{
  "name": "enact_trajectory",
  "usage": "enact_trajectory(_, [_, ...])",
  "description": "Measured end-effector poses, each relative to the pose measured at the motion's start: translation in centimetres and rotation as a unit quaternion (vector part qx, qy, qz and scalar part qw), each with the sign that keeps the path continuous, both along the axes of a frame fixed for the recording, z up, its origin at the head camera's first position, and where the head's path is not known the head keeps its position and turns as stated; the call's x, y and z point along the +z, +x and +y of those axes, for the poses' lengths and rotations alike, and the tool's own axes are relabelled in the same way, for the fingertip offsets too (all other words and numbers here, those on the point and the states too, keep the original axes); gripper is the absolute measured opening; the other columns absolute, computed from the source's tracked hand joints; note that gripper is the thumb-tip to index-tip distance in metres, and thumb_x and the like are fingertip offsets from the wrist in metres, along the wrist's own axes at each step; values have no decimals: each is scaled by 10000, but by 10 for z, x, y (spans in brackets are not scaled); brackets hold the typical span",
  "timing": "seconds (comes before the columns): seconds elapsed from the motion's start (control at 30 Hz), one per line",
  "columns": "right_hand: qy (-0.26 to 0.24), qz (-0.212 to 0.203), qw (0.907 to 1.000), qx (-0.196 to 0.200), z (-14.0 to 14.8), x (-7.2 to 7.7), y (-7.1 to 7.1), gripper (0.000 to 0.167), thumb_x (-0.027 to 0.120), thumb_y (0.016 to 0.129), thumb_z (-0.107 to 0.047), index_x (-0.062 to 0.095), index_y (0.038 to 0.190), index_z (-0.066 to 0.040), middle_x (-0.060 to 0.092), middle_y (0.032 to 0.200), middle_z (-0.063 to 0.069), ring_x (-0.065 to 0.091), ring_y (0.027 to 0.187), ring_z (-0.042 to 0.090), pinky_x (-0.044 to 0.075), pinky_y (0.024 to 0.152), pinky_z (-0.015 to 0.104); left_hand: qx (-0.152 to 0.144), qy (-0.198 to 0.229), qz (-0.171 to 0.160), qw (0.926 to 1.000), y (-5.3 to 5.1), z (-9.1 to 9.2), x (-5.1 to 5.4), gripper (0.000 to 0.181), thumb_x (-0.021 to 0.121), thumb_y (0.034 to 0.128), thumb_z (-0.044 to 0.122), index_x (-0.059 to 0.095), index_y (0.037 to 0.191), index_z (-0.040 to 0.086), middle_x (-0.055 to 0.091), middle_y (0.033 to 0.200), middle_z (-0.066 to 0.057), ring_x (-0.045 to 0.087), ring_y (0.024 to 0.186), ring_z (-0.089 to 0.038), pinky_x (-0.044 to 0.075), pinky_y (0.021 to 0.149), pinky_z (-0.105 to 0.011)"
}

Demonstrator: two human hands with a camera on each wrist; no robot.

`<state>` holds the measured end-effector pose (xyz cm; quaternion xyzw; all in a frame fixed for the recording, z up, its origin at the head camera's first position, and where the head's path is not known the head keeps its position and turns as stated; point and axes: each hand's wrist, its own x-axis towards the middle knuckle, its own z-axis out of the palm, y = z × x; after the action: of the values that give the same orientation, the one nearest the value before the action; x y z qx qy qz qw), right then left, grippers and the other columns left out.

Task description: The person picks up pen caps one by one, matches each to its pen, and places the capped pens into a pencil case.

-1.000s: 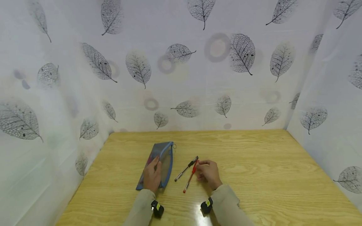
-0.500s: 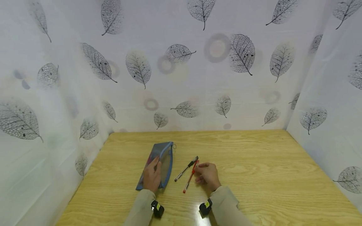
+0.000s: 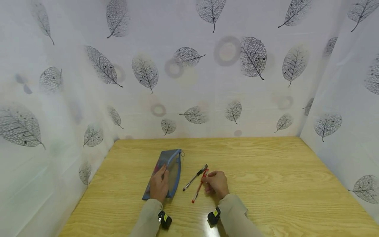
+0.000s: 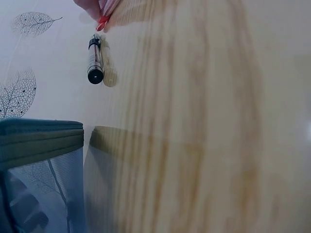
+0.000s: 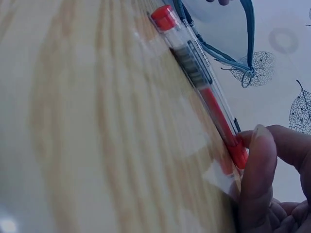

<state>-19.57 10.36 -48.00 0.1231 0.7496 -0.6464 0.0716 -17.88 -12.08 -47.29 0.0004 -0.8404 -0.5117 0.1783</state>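
In the head view my left hand (image 3: pixel 159 185) holds the near side of a blue mesh zip pencil pouch (image 3: pixel 170 154), thumb and fingers at its edge. The pouch mouth gapes toward the right, and something pink shows faintly through the mesh. A red gel pen (image 3: pixel 197 192) lies slanted on the table. My right hand (image 3: pixel 217 183) pinches it near its upper end between thumb and forefinger; the right wrist view shows the pen's red end cap (image 5: pixel 163 17) pointing away from the hand. Just left of it lies a black gel pen (image 3: pixel 202 170), untouched.
The wood-grain table (image 3: pixel 266 171) carries the pouch and both pens. White sheets printed with leaves (image 3: pixel 253 56) enclose the back and both sides. A small cord loop (image 3: pixel 182 153) hangs at the pouch's far corner.
My right hand has shifted slightly left, its fingertips sliding down along the red pen and closing on it. The left hand, the pouch and the black pen stay in place.
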Motion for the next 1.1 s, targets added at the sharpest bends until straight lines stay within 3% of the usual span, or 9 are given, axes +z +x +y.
enact_trajectory(0.23, [88, -241, 9997, 8, -1, -1, -2, 183, 662, 819, 25, 585, 974, 86, 620, 578, 87, 586, 408, 129, 533, 413, 296, 9, 18, -11, 10000, 1, 1, 0, 358, 491, 996, 80, 532, 1300, -105, 531, 1341, -231, 486, 1259, -383, 392, 1043, -504])
enact_trajectory(0.8, [297, -61, 9994, 141, 1, 3, 3, 94, 640, 827, -5, 643, 844, 87, 603, 538, 61, 571, 392, 109, 521, 397, 276, -22, -1, -15, 10000, 2, 1, 0, 354, 487, 999, 83, 538, 1297, -102, 540, 1334, -228, 493, 1252, -383, 404, 1031, -509])
enact_trajectory(1.1, [150, 122, 9998, -35, 1, -6, 0, 117, 631, 822, -32, 655, 848, 79, 593, 534, 42, 558, 388, 101, 515, 400, 266, -42, -31, -66, 10000, 3, 0, 1, 359, 478, 1003, 91, 535, 1306, -93, 543, 1337, -214, 497, 1251, -373, 415, 1018, -512])
